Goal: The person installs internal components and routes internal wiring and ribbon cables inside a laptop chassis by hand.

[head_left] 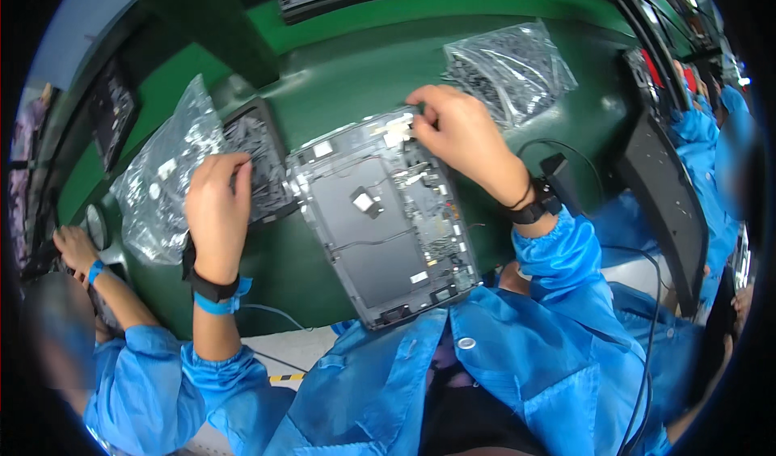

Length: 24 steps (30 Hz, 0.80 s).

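An opened tablet (368, 221) lies in front of me with its inside up, showing a large dark battery and a circuit board along its right side. My right hand (469, 137) is at its far right corner, fingers curled and closed; what they hold, if anything, is hidden. My left hand (217, 209) is closed with thumb and fingers near each other, beside a black tray (279, 137) of small dark strips. Whatever sits in its fingertips is too small to make out. A small black-and-white piece (367, 202) rests on the battery.
Clear plastic bags lie on the green table (347, 92): one (166, 173) left of the tray, another (513, 72) at far right with dark parts inside. A black cable (586, 161) runs at right, near a dark panel (663, 205). A co-worker's hand (77, 250) is at far left.
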Tool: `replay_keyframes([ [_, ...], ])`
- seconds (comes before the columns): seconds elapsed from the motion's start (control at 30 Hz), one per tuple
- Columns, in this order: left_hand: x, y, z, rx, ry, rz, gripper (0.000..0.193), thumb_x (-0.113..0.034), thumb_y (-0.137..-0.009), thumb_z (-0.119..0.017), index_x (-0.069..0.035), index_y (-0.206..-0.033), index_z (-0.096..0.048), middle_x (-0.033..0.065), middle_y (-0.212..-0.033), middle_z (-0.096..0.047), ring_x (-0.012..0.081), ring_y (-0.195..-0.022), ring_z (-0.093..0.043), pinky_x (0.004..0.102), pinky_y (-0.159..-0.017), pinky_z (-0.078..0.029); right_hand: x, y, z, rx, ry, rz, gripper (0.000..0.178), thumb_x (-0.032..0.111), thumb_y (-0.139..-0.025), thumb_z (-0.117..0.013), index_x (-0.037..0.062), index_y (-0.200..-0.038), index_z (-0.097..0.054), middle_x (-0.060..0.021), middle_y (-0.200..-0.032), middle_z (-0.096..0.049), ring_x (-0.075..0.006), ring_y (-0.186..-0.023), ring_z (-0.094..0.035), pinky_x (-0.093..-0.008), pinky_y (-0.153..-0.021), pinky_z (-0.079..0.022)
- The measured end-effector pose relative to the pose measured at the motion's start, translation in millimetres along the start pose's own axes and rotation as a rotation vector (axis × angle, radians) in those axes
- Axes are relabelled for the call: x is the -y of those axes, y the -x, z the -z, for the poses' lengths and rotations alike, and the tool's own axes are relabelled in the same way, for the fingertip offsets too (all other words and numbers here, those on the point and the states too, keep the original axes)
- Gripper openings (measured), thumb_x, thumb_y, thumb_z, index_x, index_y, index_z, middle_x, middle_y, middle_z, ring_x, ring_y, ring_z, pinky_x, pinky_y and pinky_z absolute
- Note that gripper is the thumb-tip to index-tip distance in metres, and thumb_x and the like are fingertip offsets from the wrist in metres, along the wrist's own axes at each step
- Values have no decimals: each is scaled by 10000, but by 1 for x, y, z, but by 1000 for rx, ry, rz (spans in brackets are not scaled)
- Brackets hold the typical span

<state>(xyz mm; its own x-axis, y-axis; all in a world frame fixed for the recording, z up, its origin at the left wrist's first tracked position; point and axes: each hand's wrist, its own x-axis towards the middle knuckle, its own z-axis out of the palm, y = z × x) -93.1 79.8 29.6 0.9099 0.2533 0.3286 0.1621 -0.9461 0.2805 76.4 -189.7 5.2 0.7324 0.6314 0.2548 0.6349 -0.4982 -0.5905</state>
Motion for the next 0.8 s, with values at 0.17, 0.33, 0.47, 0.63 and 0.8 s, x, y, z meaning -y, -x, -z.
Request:
replay_keyframes([
  [0.17, 5, 1, -9, -32, 15, -12, 86, -46, -840, -679, -20, -922, -679, 121, -842, -648, 262, -683, -622, 352, -633, -500, 9, 8, -9, -105, 192, 94, 164, -4, -754, -627, 6, -917, -615, -160, -838, -576, -369, -782, -622, -451, -664, -527],
  [0.33, 0, -10, -17, -44, 27, 6, 113, -47, -827, -693, -26, -936, -676, 127, -845, -644, 274, -707, -625, 363, -649, -500, 8, 10, -12, -139, 237, 91, 156, -23, -745, -630, 1, -897, -605, -160, -830, -557, -366, -772, -616, -445, -668, -529],
  [0.47, 14, -19, -19, 29, 42, -55, 98, -23, -809, -689, -12, -900, -655, 134, -852, -634, 295, -771, -628, 367, -684, -493, -3, 6, -12, -145, -2, 72, 222, -29, -762, -613, 4, -978, -654, -160, -869, -596, -358, -736, -621, -426, -672, -525],
  [0.63, 17, -19, -17, -24, 26, -19, 57, -22, -841, -678, -9, -891, -654, 132, -812, -652, 272, -676, -619, 350, -629, -486, 5, 14, 13, -184, -250, -45, 197, 2, -827, -621, 15, -1014, -681, -107, -904, -637, -209, -670, -629, -312, -613, -511],
  [0.8, -20, -10, -5, -133, 276, 88, 81, -14, -864, -691, 6, -941, -677, 97, -839, -709, 144, -704, -666, 271, -636, -517, 9, 17, 23, -168, -352, -10, 153, 21, -868, -622, 15, -1002, -696, -82, -872, -645, -128, -621, -603, -257, -566, -487],
])
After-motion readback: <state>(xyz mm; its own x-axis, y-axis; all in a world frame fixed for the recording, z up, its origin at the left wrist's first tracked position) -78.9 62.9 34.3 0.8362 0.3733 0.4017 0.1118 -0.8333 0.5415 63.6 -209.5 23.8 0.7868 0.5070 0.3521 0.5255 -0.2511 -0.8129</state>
